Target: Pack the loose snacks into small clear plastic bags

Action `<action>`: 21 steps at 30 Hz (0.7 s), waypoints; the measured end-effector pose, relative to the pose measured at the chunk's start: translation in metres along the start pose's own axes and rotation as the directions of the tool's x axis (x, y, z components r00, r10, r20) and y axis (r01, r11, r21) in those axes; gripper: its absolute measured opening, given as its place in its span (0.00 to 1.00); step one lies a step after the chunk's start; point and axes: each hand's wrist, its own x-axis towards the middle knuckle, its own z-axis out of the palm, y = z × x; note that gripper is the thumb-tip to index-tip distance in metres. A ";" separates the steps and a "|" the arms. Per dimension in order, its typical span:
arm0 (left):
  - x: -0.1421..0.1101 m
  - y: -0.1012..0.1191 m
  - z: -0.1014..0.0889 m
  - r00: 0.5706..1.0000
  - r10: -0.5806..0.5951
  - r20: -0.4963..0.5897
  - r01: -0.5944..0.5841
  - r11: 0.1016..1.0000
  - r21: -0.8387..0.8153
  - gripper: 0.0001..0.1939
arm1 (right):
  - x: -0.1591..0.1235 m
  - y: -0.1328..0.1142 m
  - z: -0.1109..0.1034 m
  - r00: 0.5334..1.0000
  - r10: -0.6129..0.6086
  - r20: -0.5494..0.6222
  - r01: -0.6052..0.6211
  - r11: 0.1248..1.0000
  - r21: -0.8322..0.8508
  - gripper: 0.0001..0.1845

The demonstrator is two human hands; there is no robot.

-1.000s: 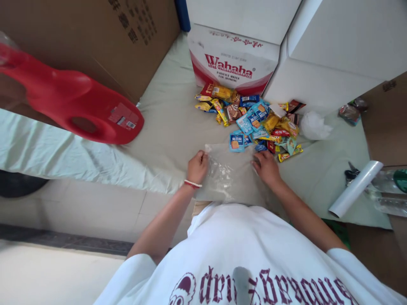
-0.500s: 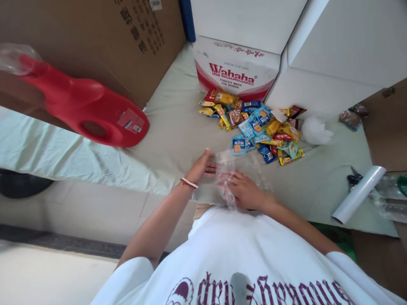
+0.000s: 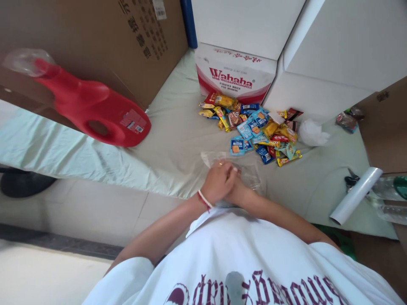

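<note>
A clear plastic bag (image 3: 251,174) lies crumpled on the pale green sheet (image 3: 178,135) near the front edge. My left hand (image 3: 218,182) is closed over the bag, lying on top of my right hand. My right hand (image 3: 239,192) is mostly hidden under the left, its fingers pressed into the plastic. Just beyond both hands sits a pile of small snack packets (image 3: 254,125), with one blue packet (image 3: 237,146) closest to my fingers.
A red plastic jug (image 3: 92,108) lies on its side at the left. Brown cardboard boxes (image 3: 95,38) stand behind it. A Wahaha carton (image 3: 233,74) and white boxes (image 3: 333,59) back the snack pile. A white roll (image 3: 356,195) and scissors (image 3: 351,178) lie at the right.
My hands were apart, holding the bag flat by its two sides. They have come together over its middle, left on top of right, and the bag is now crumpled.
</note>
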 end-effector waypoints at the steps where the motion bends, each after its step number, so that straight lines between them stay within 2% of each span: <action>1: 0.003 -0.005 0.005 0.998 -0.061 0.026 0.057 0.990 0.132 0.16 | 0.000 -0.001 0.000 1.000 0.030 -0.003 -0.030 0.999 -0.025 0.32; 3: 0.010 -0.026 0.008 0.982 -0.189 0.004 0.178 0.931 0.318 0.20 | -0.008 -0.001 -0.001 0.997 0.079 -0.024 -0.081 0.994 -0.080 0.32; 4: 0.011 -0.039 0.008 0.981 -0.195 0.010 0.177 0.913 0.368 0.22 | -0.015 0.001 -0.002 0.997 0.064 -0.041 -0.067 0.995 -0.073 0.32; 6: 0.008 -0.061 0.004 0.986 -0.159 0.056 0.119 0.891 0.439 0.23 | -0.031 0.010 -0.004 0.999 -0.010 -0.046 0.010 1.000 0.007 0.28; 8: 0.001 -0.075 -0.001 0.982 -0.130 0.137 0.046 0.867 0.496 0.23 | -0.043 0.027 -0.014 0.995 -0.084 -0.048 0.090 0.985 0.145 0.19; 9: -0.002 -0.078 -0.003 0.974 -0.128 0.188 0.013 0.856 0.517 0.24 | -0.045 0.038 -0.023 0.994 -0.084 -0.071 0.097 0.974 0.206 0.15; 11: -0.005 -0.078 -0.010 0.943 -0.142 0.300 -0.042 0.845 0.533 0.26 | -0.035 0.063 -0.048 0.986 0.009 -0.168 0.032 0.971 0.238 0.15; 13: -0.004 -0.076 -0.017 0.903 -0.167 0.395 -0.074 0.846 0.527 0.32 | -0.008 0.090 -0.076 0.955 0.114 -0.272 -0.077 0.986 0.145 0.17; 14: -0.003 -0.075 -0.020 0.885 -0.178 0.429 -0.084 0.848 0.524 0.35 | 0.011 0.101 -0.089 0.950 0.123 -0.287 -0.104 0.991 0.080 0.16; 16: -0.001 -0.074 -0.025 0.860 -0.189 0.473 -0.099 0.849 0.519 0.39 | 0.053 0.118 -0.111 0.963 0.115 -0.243 -0.126 0.992 -0.030 0.14; 18: 0.000 -0.074 -0.027 0.848 -0.185 0.497 -0.116 0.851 0.513 0.41 | 0.095 0.126 -0.123 0.971 0.127 -0.200 -0.147 0.985 -0.088 0.12; 19: 0.000 -0.074 -0.028 0.845 -0.181 0.503 -0.121 0.852 0.509 0.42 | 0.114 0.128 -0.126 0.967 0.133 -0.217 -0.159 0.982 -0.107 0.11; 21: 0.000 -0.075 -0.027 0.843 -0.183 0.506 -0.119 0.854 0.506 0.42 | 0.147 0.130 -0.128 0.937 0.129 -0.326 -0.180 0.975 -0.130 0.12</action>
